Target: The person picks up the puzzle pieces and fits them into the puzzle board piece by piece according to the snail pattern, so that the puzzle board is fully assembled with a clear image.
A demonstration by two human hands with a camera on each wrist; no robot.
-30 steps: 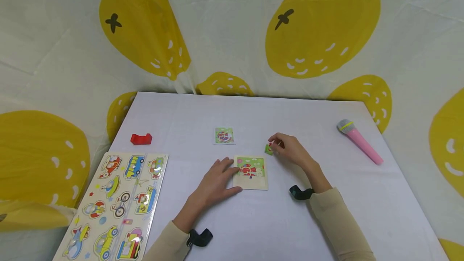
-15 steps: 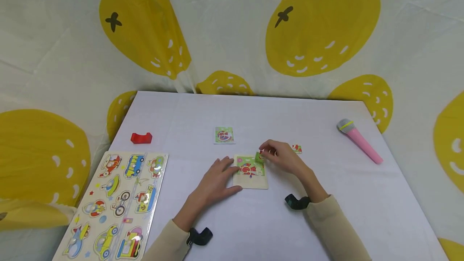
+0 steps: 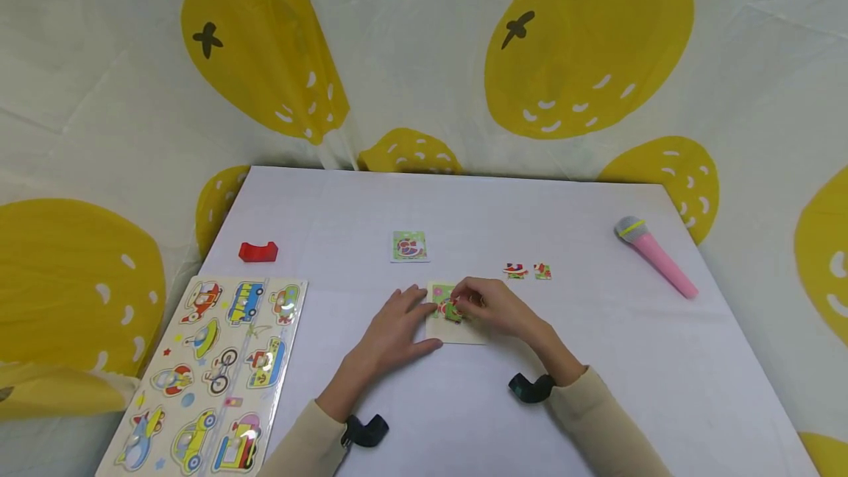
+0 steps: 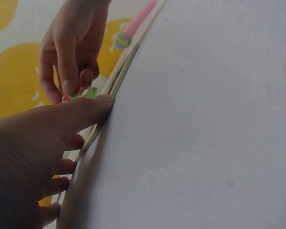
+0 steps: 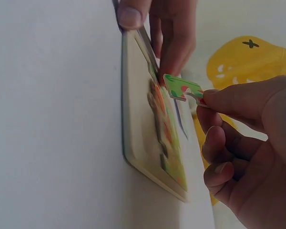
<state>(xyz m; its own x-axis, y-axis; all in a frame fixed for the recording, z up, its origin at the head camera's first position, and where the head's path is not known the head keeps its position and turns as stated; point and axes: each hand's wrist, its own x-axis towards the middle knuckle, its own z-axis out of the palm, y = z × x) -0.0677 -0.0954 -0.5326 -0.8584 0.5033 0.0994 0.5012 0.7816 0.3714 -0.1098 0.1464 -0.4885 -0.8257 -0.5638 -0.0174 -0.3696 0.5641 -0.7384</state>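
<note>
A small square jigsaw board (image 3: 457, 334) lies on the table, its upper part filled with a green and red picture and its lower part bare wood. My left hand (image 3: 391, 333) rests at the board's left side with fingers spread, and its thumb (image 5: 131, 17) touches a corner in the right wrist view. Over the board, my right hand (image 3: 497, 306) pinches a green and red jigsaw piece (image 5: 180, 87) between thumb and forefinger. That piece is raised and tilted, apart from the board. Two loose jigsaw pieces, one left (image 3: 515, 271) and one right (image 3: 542, 271), lie beyond the right hand.
A square picture card (image 3: 411, 246) lies behind the board. On the left are a red notched block (image 3: 258, 252) and a large vehicle peg puzzle (image 3: 261, 403). A pink toy microphone (image 3: 656, 256) lies at the right, near the table edge.
My right hand has carried the jigsaw piece leftward and nearer, from beside the board to above it. Two loose pieces behind it have come into sight. The left hand has stayed put.
</note>
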